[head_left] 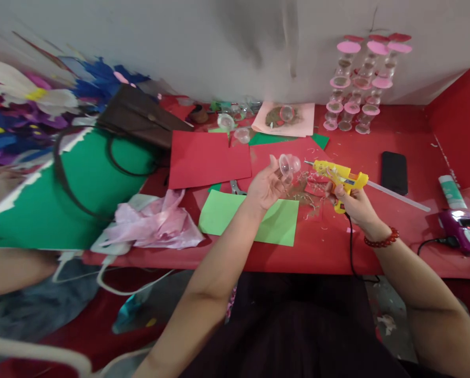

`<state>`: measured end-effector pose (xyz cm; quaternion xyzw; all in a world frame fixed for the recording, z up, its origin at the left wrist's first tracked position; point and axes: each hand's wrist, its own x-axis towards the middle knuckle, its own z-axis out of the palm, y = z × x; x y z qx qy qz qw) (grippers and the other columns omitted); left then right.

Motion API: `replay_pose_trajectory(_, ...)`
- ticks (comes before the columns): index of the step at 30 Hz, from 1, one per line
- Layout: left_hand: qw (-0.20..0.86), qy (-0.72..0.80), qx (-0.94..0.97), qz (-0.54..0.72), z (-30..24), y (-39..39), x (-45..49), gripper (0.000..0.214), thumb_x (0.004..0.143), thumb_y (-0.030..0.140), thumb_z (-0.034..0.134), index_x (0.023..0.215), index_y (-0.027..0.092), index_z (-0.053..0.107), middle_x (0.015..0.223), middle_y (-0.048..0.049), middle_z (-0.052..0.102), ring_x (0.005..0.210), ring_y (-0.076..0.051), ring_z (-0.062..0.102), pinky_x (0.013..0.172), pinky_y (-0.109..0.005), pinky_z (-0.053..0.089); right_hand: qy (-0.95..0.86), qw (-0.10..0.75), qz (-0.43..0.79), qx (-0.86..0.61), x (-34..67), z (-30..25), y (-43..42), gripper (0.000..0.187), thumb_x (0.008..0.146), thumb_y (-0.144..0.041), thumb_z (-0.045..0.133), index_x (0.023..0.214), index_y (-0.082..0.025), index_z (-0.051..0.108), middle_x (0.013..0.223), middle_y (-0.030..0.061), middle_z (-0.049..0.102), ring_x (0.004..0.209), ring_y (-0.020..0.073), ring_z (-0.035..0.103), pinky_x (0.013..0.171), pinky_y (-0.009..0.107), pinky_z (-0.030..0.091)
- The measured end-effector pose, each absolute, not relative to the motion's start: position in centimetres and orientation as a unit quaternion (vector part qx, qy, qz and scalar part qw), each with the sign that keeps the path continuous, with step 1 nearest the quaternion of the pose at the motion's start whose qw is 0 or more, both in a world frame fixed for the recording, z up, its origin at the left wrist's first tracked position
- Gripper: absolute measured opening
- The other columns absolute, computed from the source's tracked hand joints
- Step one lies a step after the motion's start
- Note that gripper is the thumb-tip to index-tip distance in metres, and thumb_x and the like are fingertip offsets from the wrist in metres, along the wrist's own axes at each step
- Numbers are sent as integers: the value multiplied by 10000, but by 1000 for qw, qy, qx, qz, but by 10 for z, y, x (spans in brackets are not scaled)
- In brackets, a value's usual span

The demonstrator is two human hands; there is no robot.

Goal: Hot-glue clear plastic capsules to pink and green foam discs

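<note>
My left hand (265, 188) grips a small clear plastic cup (289, 165) by one side, its thumb and fingers closed around it above the table. In my right hand (353, 202) is a yellow hot glue gun (339, 176), its metal nozzle pointing left at the cup, a short gap away. A long translucent glue stick (400, 196) sticks out of the gun's back, and a black cord hangs from its handle. Beneath both hands, strings of dried glue (307, 189) litter the red table (321, 252).
Red paper (209, 160) and green paper (280, 223) lie left of the hands. Joined clear cups with pink discs (352, 84) stand at the back right. A phone (394, 172), a glue tube (452, 192) and a purple power socket (467, 231) are right. A pink plastic bag (156, 220) sits left; another person's arm (18, 273) shows there.
</note>
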<state>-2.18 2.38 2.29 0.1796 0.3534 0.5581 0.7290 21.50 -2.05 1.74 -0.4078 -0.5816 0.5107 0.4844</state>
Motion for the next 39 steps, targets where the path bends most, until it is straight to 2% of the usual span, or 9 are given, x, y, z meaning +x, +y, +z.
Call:
replay_pose_trajectory(4, 724, 341, 201, 565, 27, 17, -17, 100, 960, 192, 688, 1021, 164, 762, 1007, -44, 791, 889, -120, 756, 731, -189, 617, -632, 484, 478, -371, 214, 19, -21, 572, 892, -793, 635, 801, -229, 625, 721, -16, 572, 590, 104, 480, 569, 274, 463)
replay_pose_trajectory(7, 708, 357, 239, 560, 30, 11, -11, 116, 954, 256, 704, 1005, 171, 764, 980, -48, 788, 896, -141, 760, 737, -211, 606, -667, 467, 444, -373, 213, 16, -22, 486, 934, -709, 638, 814, -239, 621, 729, -8, 578, 626, 132, 525, 608, 300, 511)
replay_pose_trajectory(12, 668, 399, 301, 551, 31, 5, 0, 343, 973, 518, 670, 1068, 199, 754, 801, -30, 728, 697, -131, 686, 623, -227, 540, -678, 457, 395, -418, 208, 5, -27, 267, 877, -494, 741, 817, -252, 646, 752, 19, 668, 675, 198, 662, 653, 352, 586)
replay_pose_trajectory(15, 648, 406, 324, 557, 28, 5, 1, 366, 1014, 536, 585, 1081, 218, 755, 777, -14, 706, 689, -117, 660, 656, -216, 550, -687, 443, 379, -432, 206, 6, -30, 241, 813, -424, 815, 931, -244, 706, 796, 26, 721, 734, 225, 715, 687, 362, 602)
replay_pose_trajectory(20, 623, 430, 346, 555, 23, 5, 2, 355, 1046, 498, 520, 1017, 232, 752, 775, -25, 692, 682, -128, 625, 667, -231, 548, -692, 412, 388, -448, 209, 17, -35, 291, 828, -470, 810, 998, -238, 768, 816, 42, 775, 717, 244, 737, 647, 370, 602)
replay_pose_trajectory(24, 617, 439, 364, 542, 25, 5, 2, 425, 1054, 568, 464, 991, 229, 712, 811, -37, 689, 650, -140, 588, 638, -270, 506, -708, 441, 348, -429, 213, 21, -36, 240, 876, -488, 768, 869, -249, 761, 766, 41, 749, 666, 217, 709, 607, 346, 575)
replay_pose_trajectory(27, 616, 439, 372, 538, 25, 5, 1, 437, 1058, 577, 440, 984, 230, 696, 813, -38, 688, 649, -143, 579, 637, -277, 483, -703, 456, 341, -426, 213, 24, -36, 318, 895, -547, 739, 782, -251, 713, 684, 25, 704, 606, 188, 647, 593, 337, 551)
replay_pose_trajectory(33, 608, 454, 388, 524, 23, 3, 3, 477, 1049, 627, 435, 998, 229, 691, 766, -13, 618, 624, -128, 563, 600, -260, 430, -718, 429, 367, -407, 210, 24, -35, 387, 910, -592, 708, 738, -246, 704, 711, 41, 718, 629, 191, 667, 605, 331, 548)
replay_pose_trajectory(39, 606, 447, 379, 537, 26, 1, 4, 458, 1027, 631, 491, 966, 226, 697, 772, -14, 623, 651, -126, 575, 618, -251, 492, -717, 422, 350, -430, 208, 19, -37, 309, 876, -554, 770, 875, -246, 768, 779, 42, 777, 664, 212, 711, 610, 330, 582)
